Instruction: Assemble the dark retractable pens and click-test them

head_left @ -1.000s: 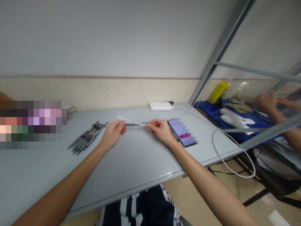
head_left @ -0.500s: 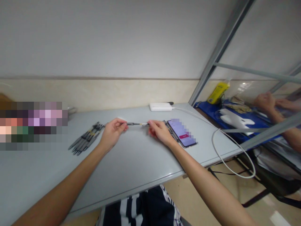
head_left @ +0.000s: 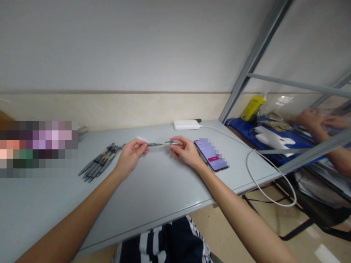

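My left hand is closed, pinching one end of a slim dark pen held level over the desk. At the pen's other end, a shiny clear or silver part shows between the thumb and fingers of my right hand, which grips it loosely. To the left of my left hand lies a bunch of grey and black pens with yellowish bands. A phone with its screen lit lies just right of my right hand, over something dark along its left edge.
At the back of the grey desk sits a white power bank. Its white cable loops over the right edge. Beyond the metal frame, another person's hands are above a blue table with a yellow packet.
My right hand's fingers have loosened and spread a little, so more of the pen's shiny end shows. My left hand stays almost where it was.
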Available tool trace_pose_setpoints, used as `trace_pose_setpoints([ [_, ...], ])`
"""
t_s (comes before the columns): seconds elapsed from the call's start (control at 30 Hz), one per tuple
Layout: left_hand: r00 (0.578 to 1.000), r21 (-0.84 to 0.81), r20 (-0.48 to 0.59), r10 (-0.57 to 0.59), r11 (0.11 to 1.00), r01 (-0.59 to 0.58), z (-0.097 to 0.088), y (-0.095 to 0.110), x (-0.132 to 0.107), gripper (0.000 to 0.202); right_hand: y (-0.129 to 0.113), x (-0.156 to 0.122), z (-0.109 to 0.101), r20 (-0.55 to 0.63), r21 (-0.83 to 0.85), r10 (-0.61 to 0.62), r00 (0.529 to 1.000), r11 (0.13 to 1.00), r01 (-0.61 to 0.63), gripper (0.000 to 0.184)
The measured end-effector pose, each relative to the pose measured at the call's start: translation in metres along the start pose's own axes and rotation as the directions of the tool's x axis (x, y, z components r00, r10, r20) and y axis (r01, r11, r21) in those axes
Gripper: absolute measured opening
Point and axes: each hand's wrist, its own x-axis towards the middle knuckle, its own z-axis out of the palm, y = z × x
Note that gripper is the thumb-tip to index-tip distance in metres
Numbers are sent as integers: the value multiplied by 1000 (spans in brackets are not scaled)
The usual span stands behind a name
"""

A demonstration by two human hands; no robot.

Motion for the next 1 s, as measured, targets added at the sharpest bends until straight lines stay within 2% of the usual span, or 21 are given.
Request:
trace_pose_setpoints([
  [0.07,1000,-13,-1,-22,1000,22,0,0,0,39,1,0,0,38,-64,39,999,997,-36,40],
  [0.13,999,-29,13,-39,999,40,1,0,0,39,0,-1,-1,34,-135,79,996,988,-74,51],
  [0.17,999,-37,22,-41,998,42,1,0,0,38,-1,-2,-1,12,-145,76,997,987,-73,51],
  [0.27,999,-56,36,-23,998,25,1,-1,0,33,-4,-3,-1,-31,-58,-8,999,998,6,34],
  [0.33,1000,-59,29,-8,998,10,0,-2,0,31,-5,-3,0,-5,3,-48,999,999,48,42],
  [0.43,999,-53,32,-17,998,18,-1,-2,0,33,-3,-2,2,23,-10,-19,1000,1000,19,28],
  [0.57,996,-18,69,-51,998,52,3,1,-4,36,-4,-2,3,-46,-47,70,997,996,-72,40],
  [0.67,995,-23,83,-52,998,54,6,3,-5,30,-9,-3,2,-98,29,24,995,999,-21,34],
  [0.73,995,-49,74,-64,997,67,7,3,-5,27,-12,-5,2,-87,61,-21,996,998,26,37],
  [0.8,994,-87,60,-86,992,91,6,2,-4,27,-12,-5,3,-55,67,-10,998,998,13,32],
  [0.9,994,-92,41,-100,990,103,4,-1,-3,28,-11,-6,3,-20,-15,56,998,998,-57,29],
  [1.0,999,65,9,-38,997,38,1,1,-4,27,-13,-8,3,-8,-167,102,995,981,-102,37],
])
